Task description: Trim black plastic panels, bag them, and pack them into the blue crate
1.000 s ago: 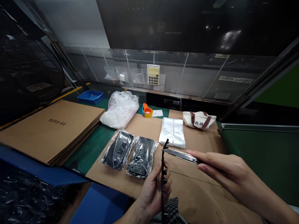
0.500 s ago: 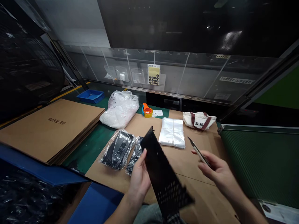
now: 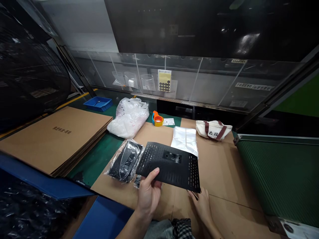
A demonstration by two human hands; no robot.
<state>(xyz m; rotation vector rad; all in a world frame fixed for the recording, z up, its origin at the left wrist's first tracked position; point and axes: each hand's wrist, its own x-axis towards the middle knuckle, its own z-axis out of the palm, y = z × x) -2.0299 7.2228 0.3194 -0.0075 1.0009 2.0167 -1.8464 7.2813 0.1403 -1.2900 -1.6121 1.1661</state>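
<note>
My left hand (image 3: 149,194) is closed on the near left edge of a black perforated panel (image 3: 171,171), thumb on top. The panel lies nearly flat in the air, with slots at both ends and a recessed patch with holes. Below its right corner is my right hand (image 3: 204,205), closed on a slim craft knife (image 3: 194,194), most of which is hidden by the panel and fingers. To the left, a black part in a clear bag (image 3: 126,161) rests on the cardboard. A stack of clear plastic bags (image 3: 184,136) is partly covered by the panel.
Cardboard sheets (image 3: 58,136) are piled at left, near a blue tray (image 3: 98,104) and white plastic bag (image 3: 129,118). Behind the panel are a tape dispenser (image 3: 158,119) and a cloth bag (image 3: 213,129). A green conveyor belt (image 3: 271,172) borders the right.
The panel has turned from steeply tilted to nearly flat, showing its broad face. My right hand has moved left and down with the knife, to the panel's right corner.
</note>
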